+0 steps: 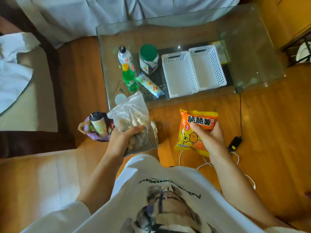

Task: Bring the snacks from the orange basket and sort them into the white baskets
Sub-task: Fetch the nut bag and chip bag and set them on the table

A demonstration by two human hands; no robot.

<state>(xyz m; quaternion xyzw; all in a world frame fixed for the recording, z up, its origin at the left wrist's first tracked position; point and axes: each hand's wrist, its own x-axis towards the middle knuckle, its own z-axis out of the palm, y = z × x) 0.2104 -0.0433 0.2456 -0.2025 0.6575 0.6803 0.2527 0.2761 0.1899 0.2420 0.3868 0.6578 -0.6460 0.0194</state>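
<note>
Nearest, both hands are full: the left hand [125,138] grips a clear, crinkly zip bag [133,121] of round brown snacks, and the right hand [208,137] holds a glossy orange chip packet [195,130]. Both are short of the glass counter [252,52]. On the counter, the two white perforated baskets [193,71] sit side by side, seemingly unfilled, so sorting looks barely begun. No orange basket is visible.

On your glass tabletop [252,47] stand a white bottle [124,56], a green bottle [129,78] and a green-lidded jar [148,59]; a black adapter [235,143] lies on the floor.
</note>
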